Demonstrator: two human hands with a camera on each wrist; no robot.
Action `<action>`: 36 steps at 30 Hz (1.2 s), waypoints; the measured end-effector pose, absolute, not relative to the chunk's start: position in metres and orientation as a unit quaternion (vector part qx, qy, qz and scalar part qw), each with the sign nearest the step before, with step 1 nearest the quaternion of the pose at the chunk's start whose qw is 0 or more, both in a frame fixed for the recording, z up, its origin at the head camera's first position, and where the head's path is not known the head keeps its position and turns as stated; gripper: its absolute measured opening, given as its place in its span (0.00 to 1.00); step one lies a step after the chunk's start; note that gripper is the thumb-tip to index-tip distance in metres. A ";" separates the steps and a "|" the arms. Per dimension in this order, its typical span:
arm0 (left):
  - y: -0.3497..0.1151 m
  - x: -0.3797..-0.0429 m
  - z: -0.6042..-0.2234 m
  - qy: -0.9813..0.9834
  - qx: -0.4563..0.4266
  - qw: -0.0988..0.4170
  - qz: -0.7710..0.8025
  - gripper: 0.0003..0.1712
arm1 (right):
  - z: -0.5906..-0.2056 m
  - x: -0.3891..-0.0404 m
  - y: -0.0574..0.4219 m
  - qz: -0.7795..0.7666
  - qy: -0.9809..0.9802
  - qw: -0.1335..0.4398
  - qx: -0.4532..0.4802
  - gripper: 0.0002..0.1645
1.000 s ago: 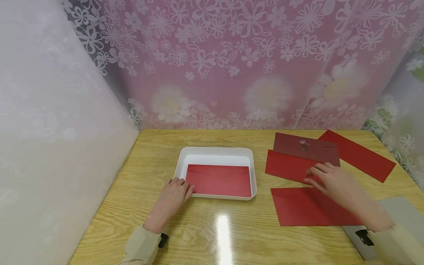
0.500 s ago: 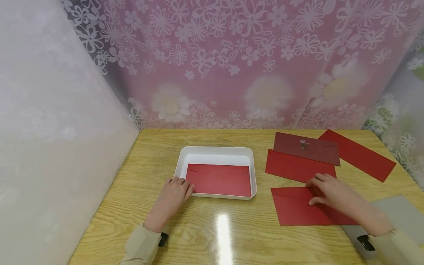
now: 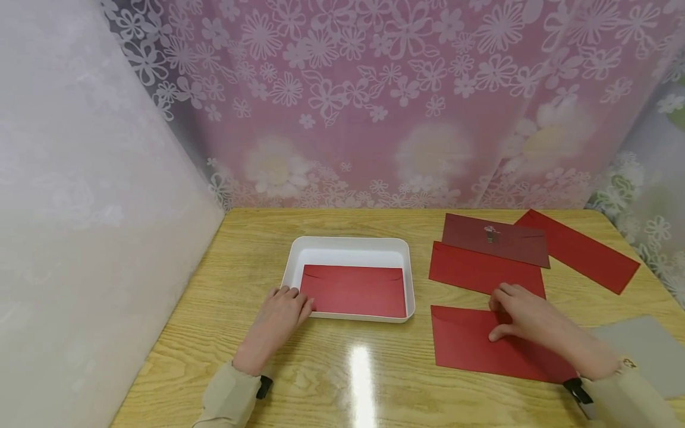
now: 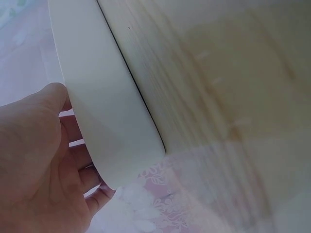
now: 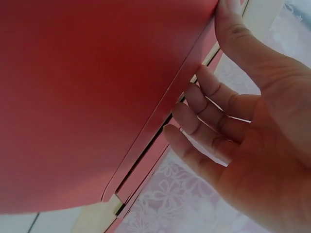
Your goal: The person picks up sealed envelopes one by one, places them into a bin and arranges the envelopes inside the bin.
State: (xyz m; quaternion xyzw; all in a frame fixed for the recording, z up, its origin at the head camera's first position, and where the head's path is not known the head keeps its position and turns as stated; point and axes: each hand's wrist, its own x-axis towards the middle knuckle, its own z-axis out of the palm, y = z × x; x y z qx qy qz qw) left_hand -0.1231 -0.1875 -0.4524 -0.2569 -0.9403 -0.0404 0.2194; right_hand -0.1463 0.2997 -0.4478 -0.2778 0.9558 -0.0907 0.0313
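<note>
My left hand [image 3: 280, 315] grips the near left corner of a white tray [image 3: 348, 244]; in the left wrist view the fingers pass behind the tray wall [image 4: 99, 97] and the thumb lies at its rim. Inside the tray lies a red envelope [image 3: 353, 291], flap side up. To the right, my right hand [image 3: 527, 315] holds another red envelope [image 3: 465, 342] by its far long edge. In the right wrist view the thumb presses near that edge of the envelope [image 5: 97, 97], with the fingertips along it. Hand and forearm hide its right part.
Behind the right hand, a red envelope [image 3: 471, 267] lies partly under a dark maroon one [image 3: 460, 230] with a small printed picture. A long red envelope [image 3: 588, 255] slants at the far right. A grey flat panel [image 3: 647, 351] lies beyond the right forearm. Floral curtain [image 3: 348, 119] backs the table.
My right hand has come from the farther red envelope down to the nearer one. That envelope has shifted slightly left and turned, its right end now nearer me. The left hand and tray stay put.
</note>
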 end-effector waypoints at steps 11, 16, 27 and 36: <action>-0.187 -0.123 -0.452 -0.947 -0.245 0.203 -0.040 0.23 | -0.438 -0.148 0.298 -0.153 0.954 0.077 -0.246 0.31; -0.186 -0.122 -0.451 -0.952 -0.235 0.192 -0.046 0.23 | -0.431 -0.146 0.295 -0.166 0.950 0.016 -0.265 0.27; -0.187 -0.122 -0.452 -0.952 -0.236 0.189 -0.045 0.23 | -0.429 -0.150 0.287 -0.128 0.901 -0.234 -0.341 0.15; -0.187 -0.123 -0.453 -0.952 -0.237 0.190 -0.041 0.22 | -0.410 -0.151 0.279 -0.104 0.873 -0.309 -0.364 0.33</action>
